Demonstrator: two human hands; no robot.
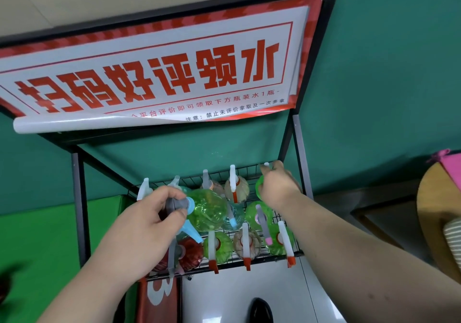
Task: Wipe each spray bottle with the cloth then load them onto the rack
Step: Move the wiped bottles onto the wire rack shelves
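Observation:
I look down on a black wire rack (282,215) filled with several spray bottles. My left hand (147,220) grips the grey and blue spray head of a green bottle (207,210), holding it over the rack's middle. My right hand (277,185) reaches to the back right corner, its fingers curled round the white spray head of another green bottle (259,188). Other bottles stand around them: a red one (189,255) at the front left, and green and clear ones with white-and-orange triggers (247,248) along the front. No cloth is in view.
A red-and-white banner (154,73) hangs on the rack's black frame (79,198) above the shelf. A green surface (50,248) lies to the left, a round wooden table (429,213) to the right, and white floor tiles (224,297) below with a dark shoe.

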